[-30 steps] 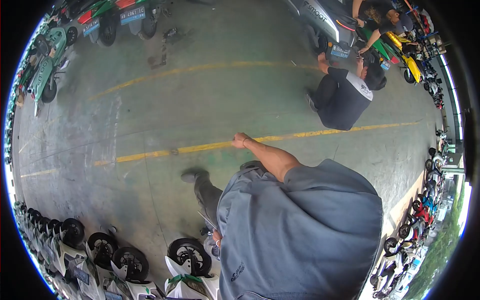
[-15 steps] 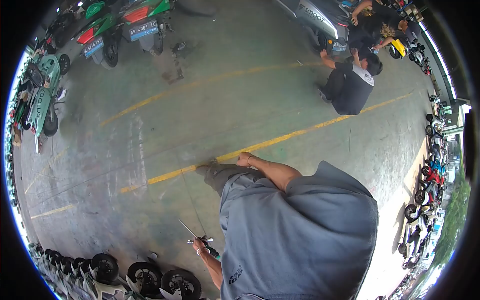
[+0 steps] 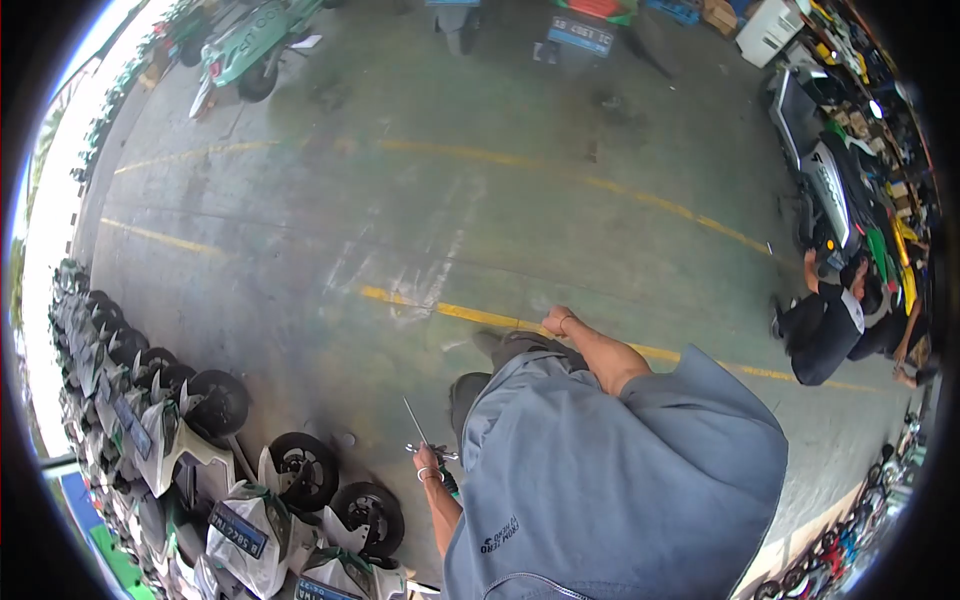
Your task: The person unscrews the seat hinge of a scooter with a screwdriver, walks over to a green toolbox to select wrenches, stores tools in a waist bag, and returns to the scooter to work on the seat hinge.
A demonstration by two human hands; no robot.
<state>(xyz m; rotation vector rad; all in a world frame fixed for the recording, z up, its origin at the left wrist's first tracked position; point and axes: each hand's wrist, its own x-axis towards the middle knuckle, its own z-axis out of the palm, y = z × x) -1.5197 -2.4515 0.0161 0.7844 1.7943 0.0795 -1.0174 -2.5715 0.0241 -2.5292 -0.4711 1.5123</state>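
My left hand (image 3: 426,460) is closed around a long-shafted screwdriver (image 3: 414,419) with a green and black handle. Shiny metal tools (image 3: 445,454), possibly wrenches, stick out crosswise from the same grip; their exact kind is too small to tell. A pale band circles that wrist. My right hand (image 3: 558,320) hangs in a loose fist in front of my body, with a thin bracelet on the wrist and nothing visible in the fingers. Below it are my dark trousers and a yellow floor line (image 3: 480,314).
Parked scooters with black wheels (image 3: 303,471) crowd the lower left, close to my left hand. A green scooter (image 3: 262,40) stands at the upper left. At the right, a person (image 3: 828,330) crouches by a silver and black scooter (image 3: 828,185), with another person beside them.
My view has turned left, so the crouching person has shifted right and down. The lower-left scooter row shows more fully. Both hands keep their grip shapes.
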